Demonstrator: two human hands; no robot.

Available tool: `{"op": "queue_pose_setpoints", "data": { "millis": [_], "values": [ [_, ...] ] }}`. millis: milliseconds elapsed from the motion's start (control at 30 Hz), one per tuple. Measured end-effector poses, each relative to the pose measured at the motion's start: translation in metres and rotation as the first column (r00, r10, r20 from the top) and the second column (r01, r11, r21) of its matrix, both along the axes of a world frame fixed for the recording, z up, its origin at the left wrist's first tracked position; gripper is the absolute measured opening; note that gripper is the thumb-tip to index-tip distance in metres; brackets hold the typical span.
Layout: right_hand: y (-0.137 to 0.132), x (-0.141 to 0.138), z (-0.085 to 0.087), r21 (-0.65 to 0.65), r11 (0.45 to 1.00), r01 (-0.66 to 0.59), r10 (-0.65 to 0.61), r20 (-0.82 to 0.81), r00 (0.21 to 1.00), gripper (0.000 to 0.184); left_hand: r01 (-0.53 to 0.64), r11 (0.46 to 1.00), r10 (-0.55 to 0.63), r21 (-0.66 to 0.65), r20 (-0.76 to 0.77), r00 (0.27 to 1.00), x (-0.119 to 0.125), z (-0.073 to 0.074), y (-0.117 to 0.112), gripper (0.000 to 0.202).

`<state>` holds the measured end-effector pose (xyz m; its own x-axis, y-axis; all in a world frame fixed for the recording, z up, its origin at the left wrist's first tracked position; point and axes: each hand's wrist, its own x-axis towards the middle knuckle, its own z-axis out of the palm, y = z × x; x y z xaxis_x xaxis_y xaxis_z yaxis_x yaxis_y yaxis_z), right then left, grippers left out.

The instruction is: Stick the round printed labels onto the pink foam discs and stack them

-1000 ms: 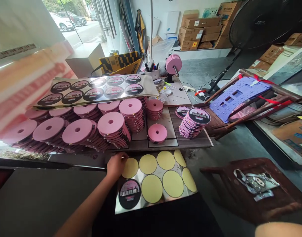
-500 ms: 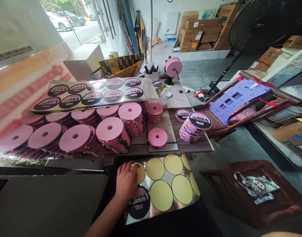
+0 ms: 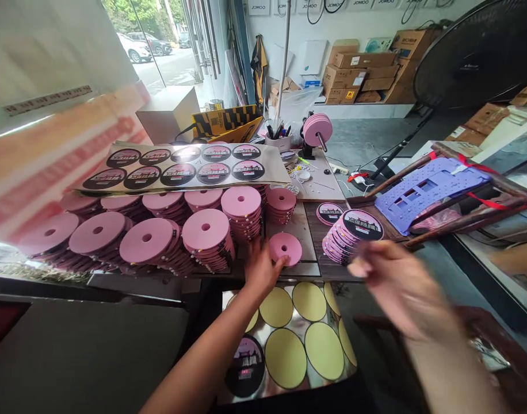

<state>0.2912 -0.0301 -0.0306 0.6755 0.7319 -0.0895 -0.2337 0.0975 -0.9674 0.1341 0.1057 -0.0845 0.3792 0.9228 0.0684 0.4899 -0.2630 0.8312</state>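
My left hand (image 3: 261, 267) reaches over the table's front edge, fingers stretched out and apart. Its thumb overlaps the lower left edge of a single pink foam disc (image 3: 293, 247) with a centre hole; I cannot tell whether it presses on it. My right hand (image 3: 401, 287) is smeared by motion in front of a stack of pink discs (image 3: 336, 241) topped by a black-and-pink round label (image 3: 362, 224). What its fingers hold, if anything, is unclear. Below lies a shiny sticker sheet (image 3: 309, 376) with bare yellowish circles and one round sticker (image 3: 245, 368) at lower left.
Tall stacks of pink discs (image 3: 205, 230) with pins round their edges fill the table's left side. Printed label sheets (image 3: 198, 172) lie across the rear stacks. A spindle holding pink discs (image 3: 317, 129) stands behind. A wooden chair with a purple panel (image 3: 431, 187) is at right.
My left hand has moved up from the sticker sheet to the single pink disc. My right hand has come into view from the lower right. The view has shifted slightly.
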Motion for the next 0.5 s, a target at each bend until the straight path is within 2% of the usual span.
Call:
{"op": "queue_pose_setpoints", "data": {
  "millis": [100, 167, 233, 333, 433, 500],
  "values": [
    [0.044, -0.019, -0.032, -0.039, 0.999, -0.014, 0.000, -0.318, 0.948, 0.033, 0.018, 0.999, -0.019, 0.035, 0.017, 1.000, 0.001, -0.003, -0.006, 0.046],
    [0.063, -0.028, -0.054, -0.028, 1.000, 0.003, -0.013, -0.363, 0.932, 0.032, 0.031, 0.998, -0.033, 0.056, 0.044, 0.998, 0.000, -0.003, -0.011, 0.051],
    [0.071, -0.033, -0.068, -0.004, 1.000, 0.003, -0.004, -0.386, 0.922, 0.029, 0.030, 0.997, -0.035, 0.064, 0.075, 0.997, -0.002, -0.001, -0.015, 0.050],
    [0.070, -0.036, -0.076, 0.029, 0.999, -0.015, 0.026, -0.424, 0.905, 0.027, 0.038, 0.997, -0.047, 0.064, 0.155, 0.987, -0.004, 0.003, -0.018, 0.048],
    [0.068, -0.040, -0.076, 0.056, 0.998, -0.021, 0.045, -0.449, 0.892, 0.024, 0.059, 0.996, -0.072, 0.064, 0.225, 0.972, -0.004, 0.006, -0.016, 0.055],
    [0.069, -0.042, -0.074, 0.070, 0.997, -0.018, 0.049, -0.463, 0.885, 0.023, 0.077, 0.996, -0.085, 0.038, 0.263, 0.961, -0.004, 0.006, -0.012, 0.053]
  ]
}}
